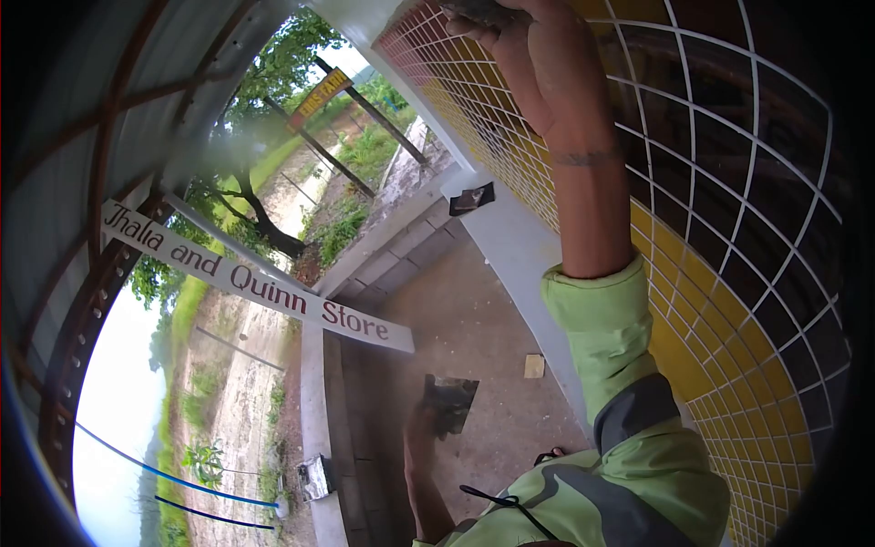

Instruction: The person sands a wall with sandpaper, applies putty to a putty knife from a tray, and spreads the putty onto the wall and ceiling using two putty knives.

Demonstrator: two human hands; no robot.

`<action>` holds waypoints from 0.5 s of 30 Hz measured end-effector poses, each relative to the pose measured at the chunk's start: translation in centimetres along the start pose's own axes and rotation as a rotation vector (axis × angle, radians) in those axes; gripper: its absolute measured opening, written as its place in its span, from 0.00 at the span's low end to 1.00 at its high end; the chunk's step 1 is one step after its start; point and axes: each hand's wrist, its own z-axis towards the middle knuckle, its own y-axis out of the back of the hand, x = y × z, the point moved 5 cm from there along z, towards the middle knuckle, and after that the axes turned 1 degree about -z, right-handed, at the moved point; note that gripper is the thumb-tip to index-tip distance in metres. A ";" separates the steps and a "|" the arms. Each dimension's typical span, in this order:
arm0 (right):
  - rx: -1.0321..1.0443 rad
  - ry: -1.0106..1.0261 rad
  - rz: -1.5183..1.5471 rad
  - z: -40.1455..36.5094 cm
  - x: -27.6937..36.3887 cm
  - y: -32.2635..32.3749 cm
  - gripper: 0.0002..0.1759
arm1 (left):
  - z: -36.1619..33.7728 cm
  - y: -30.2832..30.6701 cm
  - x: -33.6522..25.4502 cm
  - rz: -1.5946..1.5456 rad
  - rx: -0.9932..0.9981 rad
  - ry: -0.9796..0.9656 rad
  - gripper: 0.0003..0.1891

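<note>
My right hand [538,64] is raised at the top edge of the view, beside the white wire grille [693,137]. Its fingers are curled around a dark, flat piece [488,11], partly cut off by the frame; I cannot make out what it is. Lower down, my left hand [427,412] is blurred and holds a dark, roughly square sheet [454,406] above the brown floor. Another dark sheet [471,199] lies on the pale ledge near the corner post.
A small tan piece [534,366] lies on the concrete floor [492,310]. Low block walls [401,242] edge the space. A white sign board [255,283] hangs at left under the metal roof [64,82]. A white block-like object [315,479] sits on the wall top.
</note>
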 end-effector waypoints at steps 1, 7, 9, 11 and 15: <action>-0.013 -0.010 -0.024 -0.5 -0.2 0.5 0.14 | -0.1 -0.1 -0.3 -0.006 0.008 0.000 0.19; -0.017 -0.067 -0.016 -0.4 -3.6 2.6 0.14 | -0.2 0.1 0.1 -0.034 0.009 0.006 0.19; 0.045 -0.054 -0.025 1.0 -5.1 3.0 0.12 | -0.3 0.2 0.1 -0.035 0.003 0.006 0.19; -0.031 -0.099 -0.023 2.2 -6.4 3.7 0.11 | -0.3 0.3 0.1 -0.033 -0.010 0.007 0.19; 0.010 -0.073 -0.012 4.5 -7.9 4.0 0.10 | -0.4 0.7 0.7 -0.044 -0.014 0.008 0.20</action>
